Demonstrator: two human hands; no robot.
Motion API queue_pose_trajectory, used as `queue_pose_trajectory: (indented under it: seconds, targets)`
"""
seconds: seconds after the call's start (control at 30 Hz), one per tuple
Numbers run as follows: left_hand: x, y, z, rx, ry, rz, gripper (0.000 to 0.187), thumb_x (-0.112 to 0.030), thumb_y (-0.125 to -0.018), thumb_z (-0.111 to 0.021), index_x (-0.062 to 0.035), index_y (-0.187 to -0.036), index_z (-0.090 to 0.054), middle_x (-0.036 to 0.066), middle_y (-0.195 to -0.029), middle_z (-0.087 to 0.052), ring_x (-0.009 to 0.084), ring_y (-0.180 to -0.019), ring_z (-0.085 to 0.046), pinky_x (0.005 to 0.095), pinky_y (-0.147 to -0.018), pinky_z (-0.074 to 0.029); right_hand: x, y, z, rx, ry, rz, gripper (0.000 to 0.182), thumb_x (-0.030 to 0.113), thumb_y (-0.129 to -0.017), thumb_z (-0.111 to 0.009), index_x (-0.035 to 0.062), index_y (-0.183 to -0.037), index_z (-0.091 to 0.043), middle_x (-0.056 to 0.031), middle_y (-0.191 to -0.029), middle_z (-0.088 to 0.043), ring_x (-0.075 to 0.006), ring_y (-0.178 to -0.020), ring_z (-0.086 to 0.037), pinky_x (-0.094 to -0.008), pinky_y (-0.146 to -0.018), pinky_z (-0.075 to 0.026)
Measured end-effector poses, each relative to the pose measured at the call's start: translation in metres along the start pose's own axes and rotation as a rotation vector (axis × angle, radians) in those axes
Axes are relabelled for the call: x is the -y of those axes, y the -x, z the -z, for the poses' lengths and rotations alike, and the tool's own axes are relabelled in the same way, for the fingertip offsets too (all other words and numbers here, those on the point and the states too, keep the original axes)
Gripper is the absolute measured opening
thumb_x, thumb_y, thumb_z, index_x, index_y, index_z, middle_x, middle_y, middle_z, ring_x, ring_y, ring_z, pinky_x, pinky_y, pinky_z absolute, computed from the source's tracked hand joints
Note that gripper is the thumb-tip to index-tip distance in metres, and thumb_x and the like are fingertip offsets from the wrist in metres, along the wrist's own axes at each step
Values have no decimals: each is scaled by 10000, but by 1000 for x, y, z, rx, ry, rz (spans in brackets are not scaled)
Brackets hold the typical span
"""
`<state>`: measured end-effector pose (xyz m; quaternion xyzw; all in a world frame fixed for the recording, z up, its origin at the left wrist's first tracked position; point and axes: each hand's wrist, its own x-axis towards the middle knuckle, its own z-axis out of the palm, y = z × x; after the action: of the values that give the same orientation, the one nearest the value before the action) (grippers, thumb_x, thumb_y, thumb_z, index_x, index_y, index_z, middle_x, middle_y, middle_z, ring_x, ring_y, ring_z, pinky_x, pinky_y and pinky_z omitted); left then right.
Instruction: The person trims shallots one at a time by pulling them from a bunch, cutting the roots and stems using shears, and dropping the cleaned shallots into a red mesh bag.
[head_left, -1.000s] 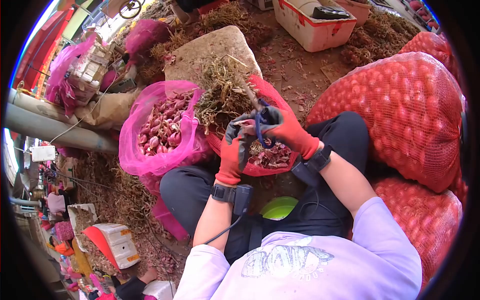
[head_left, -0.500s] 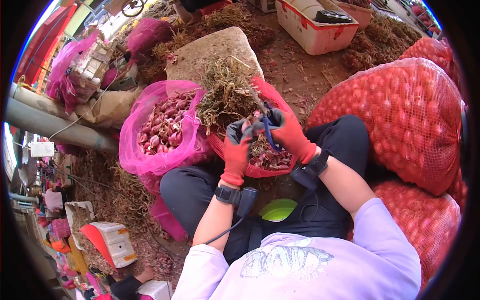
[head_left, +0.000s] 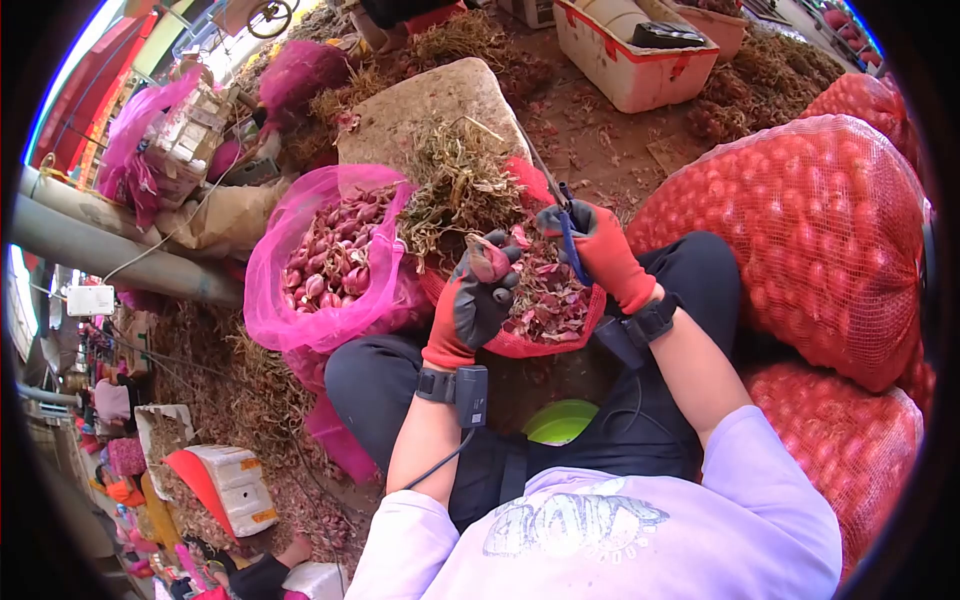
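Note:
My left hand (head_left: 474,300), in a red and dark grey glove, holds a shallot (head_left: 488,260) in its upturned palm. In my right hand (head_left: 598,245), gloved alike, are blue-handled scissors (head_left: 570,235), their blades pointing up and away. Below and between the hands lies a red mesh bag (head_left: 540,346) with loose skins and trimmings (head_left: 548,300). Just beyond my left hand is a heap of dried stems (head_left: 455,190) against a pale slab (head_left: 430,100). A pink mesh bag (head_left: 268,290) of shallots (head_left: 335,250) stands to the left.
Full red mesh sacks (head_left: 790,230) are stacked at the right. A white foam box (head_left: 640,65) stands at the back. A green bowl (head_left: 560,422) sits between my legs. Grey pipes (head_left: 120,250) cross the left side, and another person's leg (head_left: 260,575) shows at lower left.
My hands have parted: the left moved slightly down and turned palm up, showing the shallot, while the right moved right with the scissors. More of the skins in the red bag now shows.

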<state>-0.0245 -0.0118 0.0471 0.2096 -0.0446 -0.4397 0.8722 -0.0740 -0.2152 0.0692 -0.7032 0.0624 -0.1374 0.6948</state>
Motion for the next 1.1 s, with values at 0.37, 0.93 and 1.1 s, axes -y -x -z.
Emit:
queue_pose_trajectory:
  seconds: [0.37,0.93,1.1]
  targets:
    - [-85,24,16,-41,320,-672,371,-180,-890,-592,7,-1201,-514,123,-1066,-628,207,-927,-640,324,-788,-551,1,-2,14,-18,-156,-182,208,175,-861,-648,22,-1002,-641,0,-768,-618,-44,-578,-527,-197,-521,-427]
    - [-48,-90,9,-755,-2658,-368,1070,-485,-630,-787,-193,-1471,-193,219,-1442,-305,383,-1330,-298,469,-1088,-240,2,-9,16,-68,24,-80,200,165,-864,-640,3,-981,-649,-9,-785,-643,-24,-603,-518,-199,-534,-413]
    - [-88,-132,38,-858,-2524,96,1039,-454,-619,-785,-164,-1452,-235,272,-1337,-432,414,-1213,-452,452,-1008,-371,15,-8,22,-165,33,-70,195,184,-847,-663,19,-949,-673,-6,-730,-638,-10,-609,-512,-207,-524,-408]
